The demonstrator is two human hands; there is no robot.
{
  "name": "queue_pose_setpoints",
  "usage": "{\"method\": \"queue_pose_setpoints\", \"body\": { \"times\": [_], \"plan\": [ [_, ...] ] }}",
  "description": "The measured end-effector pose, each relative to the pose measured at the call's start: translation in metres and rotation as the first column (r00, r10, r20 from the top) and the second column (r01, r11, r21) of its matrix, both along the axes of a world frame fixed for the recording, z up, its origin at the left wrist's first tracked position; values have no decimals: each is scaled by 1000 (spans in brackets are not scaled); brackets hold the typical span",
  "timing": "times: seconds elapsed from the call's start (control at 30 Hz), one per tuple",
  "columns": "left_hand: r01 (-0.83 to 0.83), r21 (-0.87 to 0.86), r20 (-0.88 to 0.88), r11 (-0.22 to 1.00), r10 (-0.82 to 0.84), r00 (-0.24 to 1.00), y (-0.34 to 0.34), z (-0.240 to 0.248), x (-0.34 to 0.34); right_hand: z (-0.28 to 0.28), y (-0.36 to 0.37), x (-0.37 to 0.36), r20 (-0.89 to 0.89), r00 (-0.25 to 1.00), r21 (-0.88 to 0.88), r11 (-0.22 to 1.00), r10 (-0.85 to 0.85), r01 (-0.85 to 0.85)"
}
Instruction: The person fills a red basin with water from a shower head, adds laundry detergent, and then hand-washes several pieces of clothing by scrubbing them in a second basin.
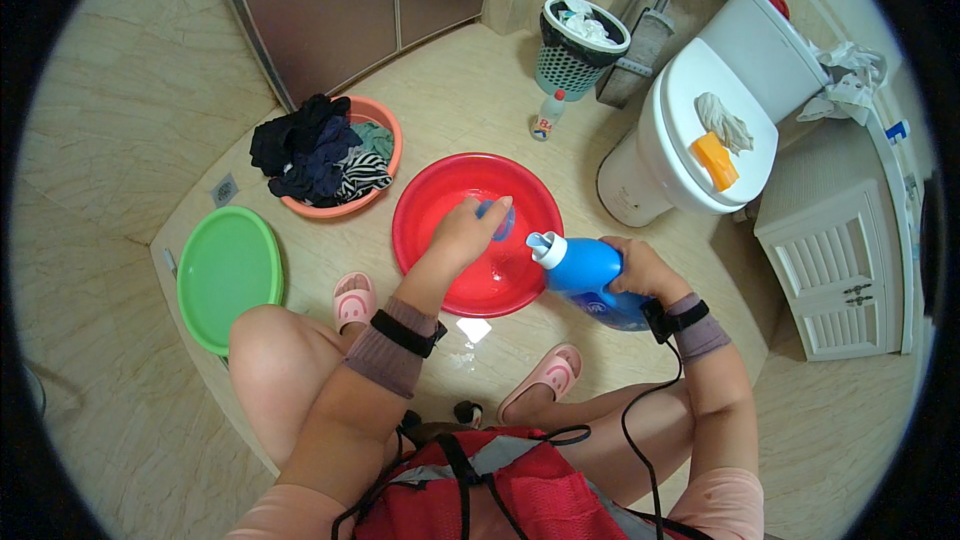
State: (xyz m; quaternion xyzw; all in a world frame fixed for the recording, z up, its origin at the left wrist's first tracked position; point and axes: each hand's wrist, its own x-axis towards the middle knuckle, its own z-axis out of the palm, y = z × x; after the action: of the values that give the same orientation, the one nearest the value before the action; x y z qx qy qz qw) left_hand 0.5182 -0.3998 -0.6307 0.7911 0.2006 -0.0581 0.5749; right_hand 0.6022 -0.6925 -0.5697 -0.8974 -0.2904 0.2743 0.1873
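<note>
My left hand point(463, 238) pinches a translucent blue cap point(499, 223) above the red basin point(427, 262) on the floor in front of me. Whether anything is in the cap cannot be made out. In my right hand point(641, 270) is a big blue detergent bottle point(583, 274), gripped toward its base and tilted, with its white spout pointing left over the basin's right rim. The spout is uncapped and stands a little apart from the cap. The basin's inside looks shiny; I cannot tell how much liquid it holds.
An orange basin point(396, 145) piled with dark clothes point(318, 148) stands at the far left, a green basin point(230, 270) nearer. A small clear bottle point(548, 118), a waste basket point(568, 68) and a toilet point(650, 155) with a cloth point(723, 122) and orange packet point(715, 162) are at right.
</note>
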Motion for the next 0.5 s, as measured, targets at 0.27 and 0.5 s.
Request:
{"method": "queue_pose_setpoints", "body": {
  "times": [0.27, 0.5],
  "plan": [
    [-52, 7, 32, 999, 52, 998, 3, -9, 1, 3, 5, 1, 11, 1000, 60, 998, 3, -4],
    [-33, -15, -17, 999, 33, 999, 2, -3, 0, 7, 10, 1, 2, 1000, 25, 1000, 14, -14]
  ]
}}
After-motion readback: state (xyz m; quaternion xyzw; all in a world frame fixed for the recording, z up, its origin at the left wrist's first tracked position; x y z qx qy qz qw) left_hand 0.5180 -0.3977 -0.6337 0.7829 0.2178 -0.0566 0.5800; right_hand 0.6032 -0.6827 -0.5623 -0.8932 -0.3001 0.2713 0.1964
